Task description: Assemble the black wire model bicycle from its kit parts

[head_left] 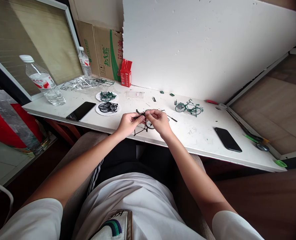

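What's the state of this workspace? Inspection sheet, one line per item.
Surface: white desk, scattered small marks.
Job's things: black frame in hand; green model bicycle to the right; green parts and black parts on separate white plates.
Clutter: left phone, right phone, two bottles, red box.
Hands: left hand and right hand, both pinching the black frame.
Cables: white cord or tube, lower left; can't tell which.
Surroundings: cardboard box and white board behind.
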A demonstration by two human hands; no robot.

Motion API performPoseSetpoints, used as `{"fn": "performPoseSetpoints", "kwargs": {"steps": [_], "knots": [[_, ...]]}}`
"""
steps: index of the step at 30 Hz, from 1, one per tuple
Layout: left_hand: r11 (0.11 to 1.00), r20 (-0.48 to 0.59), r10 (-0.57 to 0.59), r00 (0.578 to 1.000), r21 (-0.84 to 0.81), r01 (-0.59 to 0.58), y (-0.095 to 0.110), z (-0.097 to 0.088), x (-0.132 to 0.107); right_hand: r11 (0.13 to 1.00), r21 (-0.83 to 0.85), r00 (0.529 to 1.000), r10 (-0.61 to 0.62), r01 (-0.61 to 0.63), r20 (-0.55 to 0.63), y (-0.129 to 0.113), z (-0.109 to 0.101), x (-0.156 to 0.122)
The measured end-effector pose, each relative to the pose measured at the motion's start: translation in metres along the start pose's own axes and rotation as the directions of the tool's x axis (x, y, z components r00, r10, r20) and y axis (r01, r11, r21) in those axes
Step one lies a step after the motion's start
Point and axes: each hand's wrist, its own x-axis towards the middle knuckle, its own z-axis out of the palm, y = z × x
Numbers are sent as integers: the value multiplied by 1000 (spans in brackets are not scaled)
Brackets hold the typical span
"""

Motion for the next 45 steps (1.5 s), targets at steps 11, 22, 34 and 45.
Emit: {"fn": "performPoseSetpoints", "kwargs": {"steps": [11, 22, 34, 45], "knots": [[999, -5, -11, 1000, -50, 11, 2, 1, -1, 931, -271, 964, -263, 243, -39, -5, -4, -2], [998, -33, -24, 999, -62, 22, 6, 4, -2, 899, -329, 944, -324, 290, -54, -7, -3, -5], [999, -24, -8, 1000, -43, 7, 4, 3, -2, 916, -267, 948, -316, 300, -20, -4, -7, -2], [1000, -1, -5, 1000, -28, 5, 1, 0, -1, 930, -278, 970, -229, 242, 80, -3, -8, -2]]}}
